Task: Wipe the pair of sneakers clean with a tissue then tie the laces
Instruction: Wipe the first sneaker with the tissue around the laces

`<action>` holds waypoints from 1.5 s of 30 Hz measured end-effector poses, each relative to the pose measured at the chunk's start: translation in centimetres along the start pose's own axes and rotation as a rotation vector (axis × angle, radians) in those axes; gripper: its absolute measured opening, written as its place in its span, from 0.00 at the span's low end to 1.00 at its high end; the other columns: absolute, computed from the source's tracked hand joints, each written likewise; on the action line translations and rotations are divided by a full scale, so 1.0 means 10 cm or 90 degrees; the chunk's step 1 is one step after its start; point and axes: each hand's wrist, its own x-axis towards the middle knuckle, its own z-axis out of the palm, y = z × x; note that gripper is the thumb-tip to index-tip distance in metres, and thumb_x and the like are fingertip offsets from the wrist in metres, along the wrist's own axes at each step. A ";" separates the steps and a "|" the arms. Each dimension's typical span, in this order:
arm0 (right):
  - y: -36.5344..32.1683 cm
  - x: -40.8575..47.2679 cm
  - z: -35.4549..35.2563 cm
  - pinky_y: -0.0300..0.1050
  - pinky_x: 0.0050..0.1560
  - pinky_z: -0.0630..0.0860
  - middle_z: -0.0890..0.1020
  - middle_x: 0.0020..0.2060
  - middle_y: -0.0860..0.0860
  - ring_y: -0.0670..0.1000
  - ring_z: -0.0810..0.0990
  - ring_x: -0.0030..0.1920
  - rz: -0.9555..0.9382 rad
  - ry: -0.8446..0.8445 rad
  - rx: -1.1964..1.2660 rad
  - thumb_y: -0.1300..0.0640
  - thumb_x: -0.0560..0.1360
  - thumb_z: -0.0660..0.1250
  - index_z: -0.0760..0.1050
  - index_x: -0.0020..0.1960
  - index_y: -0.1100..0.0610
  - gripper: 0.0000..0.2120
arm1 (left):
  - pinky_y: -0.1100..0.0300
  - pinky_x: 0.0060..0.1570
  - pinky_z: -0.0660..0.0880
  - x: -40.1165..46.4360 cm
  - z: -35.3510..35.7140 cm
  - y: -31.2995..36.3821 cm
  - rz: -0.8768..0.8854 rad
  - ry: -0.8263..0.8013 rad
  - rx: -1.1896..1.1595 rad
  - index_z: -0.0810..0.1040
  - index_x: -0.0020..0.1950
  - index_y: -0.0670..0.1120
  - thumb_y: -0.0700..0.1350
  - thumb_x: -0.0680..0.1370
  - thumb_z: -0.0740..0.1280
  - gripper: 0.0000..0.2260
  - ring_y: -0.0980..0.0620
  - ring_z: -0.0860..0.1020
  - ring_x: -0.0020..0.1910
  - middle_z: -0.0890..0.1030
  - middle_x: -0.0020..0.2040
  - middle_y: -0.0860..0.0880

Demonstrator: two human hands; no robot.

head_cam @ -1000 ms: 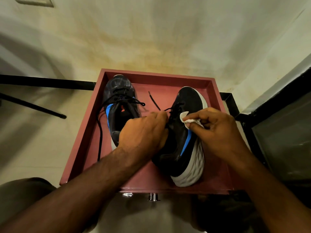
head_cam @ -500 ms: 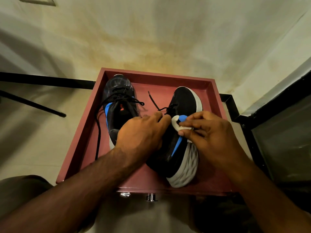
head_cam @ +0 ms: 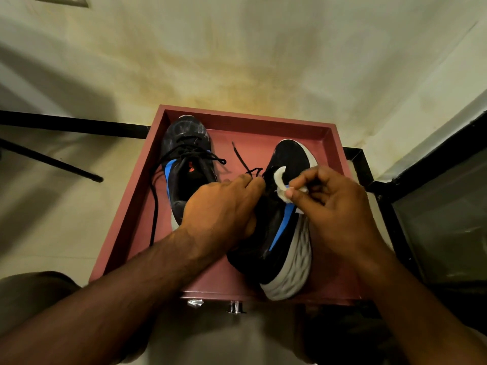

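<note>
Two black sneakers with blue stripes lie in a red tray [head_cam: 137, 206]. The left sneaker [head_cam: 184, 164] sits upright with loose black laces. The right sneaker [head_cam: 284, 233] is tipped on its side, its white sole facing right. My left hand [head_cam: 224, 206] grips the right sneaker at its opening, fingers near the laces. My right hand [head_cam: 334, 206] pinches a white tissue [head_cam: 280, 184] and presses it against the sneaker's black side, just above the blue stripe.
The tray rests on a black metal frame [head_cam: 361, 164] beside a stained cream wall. A black rod [head_cam: 52, 162] juts in from the left. A dark glass panel [head_cam: 445, 219] stands at the right. A lace end [head_cam: 238, 154] lies on the tray floor.
My right hand has slid the tissue along the sneaker's side, first toward the laces, then slightly back and up toward the toe. My left hand has kept its grip.
</note>
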 end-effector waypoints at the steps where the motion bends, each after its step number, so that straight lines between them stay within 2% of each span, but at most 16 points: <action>1: -0.01 0.02 -0.04 0.41 0.52 0.83 0.86 0.45 0.46 0.45 0.86 0.48 0.022 0.019 0.076 0.62 0.76 0.76 0.82 0.52 0.50 0.09 | 0.57 0.25 0.65 -0.01 0.00 0.00 -0.003 0.002 -0.007 0.77 0.53 0.46 0.45 0.71 0.69 0.11 0.44 0.79 0.30 0.80 0.42 0.49; 4: 0.00 0.07 -0.12 0.42 0.56 0.83 0.86 0.45 0.44 0.45 0.86 0.49 0.098 0.103 0.229 0.67 0.79 0.70 0.84 0.58 0.50 0.15 | 0.57 0.28 0.65 -0.04 -0.03 -0.02 -0.027 -0.002 -0.026 0.75 0.57 0.49 0.47 0.74 0.68 0.12 0.46 0.80 0.33 0.81 0.43 0.52; 8: 0.01 0.07 -0.10 0.47 0.58 0.84 0.89 0.46 0.50 0.50 0.88 0.52 0.146 0.137 0.276 0.67 0.79 0.68 0.86 0.50 0.56 0.10 | 0.57 0.34 0.64 -0.08 -0.09 -0.05 -0.063 -0.041 -0.043 0.74 0.55 0.51 0.48 0.75 0.70 0.11 0.48 0.80 0.40 0.79 0.44 0.53; 11: -0.02 0.05 -0.09 0.47 0.57 0.84 0.89 0.50 0.51 0.51 0.87 0.55 0.119 0.101 0.314 0.66 0.79 0.70 0.85 0.50 0.56 0.08 | 0.56 0.39 0.65 -0.08 -0.14 -0.05 -0.112 -0.078 -0.056 0.73 0.56 0.53 0.51 0.77 0.66 0.09 0.50 0.78 0.47 0.77 0.47 0.55; 14: -0.01 0.03 -0.06 0.47 0.59 0.83 0.89 0.51 0.50 0.51 0.87 0.57 0.095 0.060 0.285 0.66 0.79 0.71 0.86 0.52 0.57 0.08 | 0.56 0.40 0.66 -0.05 -0.18 -0.03 -0.151 -0.117 -0.049 0.73 0.56 0.54 0.56 0.78 0.65 0.10 0.50 0.77 0.47 0.72 0.43 0.56; 17: -0.01 0.02 -0.03 0.46 0.63 0.81 0.88 0.52 0.49 0.47 0.86 0.58 0.044 0.039 0.206 0.66 0.80 0.69 0.87 0.53 0.58 0.09 | 0.54 0.43 0.73 -0.01 -0.20 -0.04 -0.134 -0.148 -0.057 0.74 0.58 0.52 0.59 0.81 0.62 0.12 0.45 0.81 0.50 0.79 0.48 0.53; 20: 0.00 0.00 0.02 0.44 0.59 0.83 0.89 0.50 0.47 0.45 0.87 0.55 0.032 0.006 0.156 0.61 0.78 0.74 0.87 0.53 0.55 0.06 | 0.51 0.43 0.77 -0.01 -0.22 -0.06 -0.098 -0.155 -0.073 0.72 0.59 0.53 0.59 0.83 0.58 0.12 0.43 0.82 0.45 0.81 0.47 0.52; 23: 0.02 -0.01 0.06 0.45 0.59 0.83 0.88 0.52 0.45 0.45 0.87 0.55 0.017 -0.061 0.121 0.63 0.77 0.75 0.85 0.59 0.52 0.12 | 0.53 0.37 0.71 -0.04 -0.22 -0.04 -0.101 -0.130 -0.073 0.68 0.50 0.52 0.60 0.85 0.52 0.14 0.42 0.79 0.37 0.71 0.37 0.53; 26: 0.00 0.00 0.06 0.42 0.59 0.82 0.88 0.54 0.44 0.43 0.86 0.55 -0.002 -0.083 0.091 0.64 0.77 0.74 0.83 0.64 0.50 0.18 | 0.55 0.34 0.67 -0.05 -0.20 0.01 -0.080 -0.132 0.002 0.65 0.45 0.53 0.64 0.83 0.45 0.20 0.48 0.69 0.30 0.67 0.33 0.53; 28: 0.00 0.01 0.05 0.43 0.59 0.83 0.87 0.54 0.43 0.42 0.86 0.55 -0.013 -0.079 0.042 0.64 0.77 0.74 0.85 0.62 0.50 0.16 | 0.56 0.32 0.66 -0.04 -0.18 0.01 -0.075 -0.150 0.031 0.66 0.46 0.54 0.67 0.81 0.42 0.22 0.52 0.67 0.28 0.68 0.33 0.53; 33: 0.02 -0.01 -0.03 0.41 0.50 0.83 0.83 0.50 0.45 0.45 0.83 0.50 -0.060 -0.045 -0.114 0.62 0.75 0.76 0.87 0.53 0.47 0.12 | 0.58 0.31 0.65 -0.02 -0.18 -0.03 -0.084 -0.158 0.040 0.74 0.48 0.54 0.69 0.82 0.48 0.24 0.51 0.70 0.31 0.68 0.32 0.54; 36: 0.03 -0.01 -0.07 0.47 0.55 0.84 0.84 0.50 0.44 0.45 0.85 0.51 -0.023 -0.082 -0.076 0.64 0.76 0.74 0.87 0.52 0.48 0.12 | 0.58 0.32 0.65 -0.02 -0.19 -0.04 -0.085 -0.166 0.028 0.74 0.48 0.54 0.69 0.82 0.49 0.23 0.52 0.71 0.32 0.70 0.33 0.54; 39: 0.02 -0.02 -0.05 0.48 0.57 0.84 0.85 0.51 0.44 0.44 0.86 0.52 0.013 -0.105 -0.043 0.60 0.76 0.74 0.87 0.52 0.47 0.10 | 0.57 0.34 0.67 -0.02 -0.21 -0.03 -0.089 -0.167 0.014 0.71 0.45 0.54 0.66 0.83 0.51 0.19 0.50 0.74 0.35 0.69 0.33 0.54; 41: 0.00 -0.03 -0.04 0.47 0.56 0.85 0.85 0.51 0.45 0.45 0.87 0.52 0.037 -0.116 0.012 0.56 0.75 0.77 0.87 0.51 0.49 0.06 | 0.54 0.39 0.74 -0.01 -0.24 -0.05 -0.093 -0.148 -0.053 0.73 0.47 0.53 0.63 0.83 0.56 0.16 0.49 0.79 0.41 0.75 0.40 0.54; 43: -0.02 -0.02 -0.02 0.46 0.56 0.85 0.86 0.51 0.47 0.44 0.87 0.51 0.054 -0.115 0.041 0.55 0.74 0.78 0.86 0.51 0.50 0.07 | 0.50 0.43 0.80 0.00 -0.28 -0.03 -0.070 -0.076 -0.201 0.79 0.53 0.51 0.58 0.82 0.64 0.11 0.50 0.82 0.45 0.82 0.46 0.53; 45: -0.02 -0.01 0.01 0.45 0.56 0.85 0.85 0.51 0.47 0.43 0.87 0.51 0.050 -0.112 0.014 0.55 0.74 0.77 0.85 0.52 0.51 0.07 | 0.52 0.45 0.82 -0.02 -0.31 0.08 -0.064 -0.020 -0.335 0.82 0.56 0.49 0.52 0.81 0.69 0.09 0.53 0.83 0.45 0.84 0.47 0.52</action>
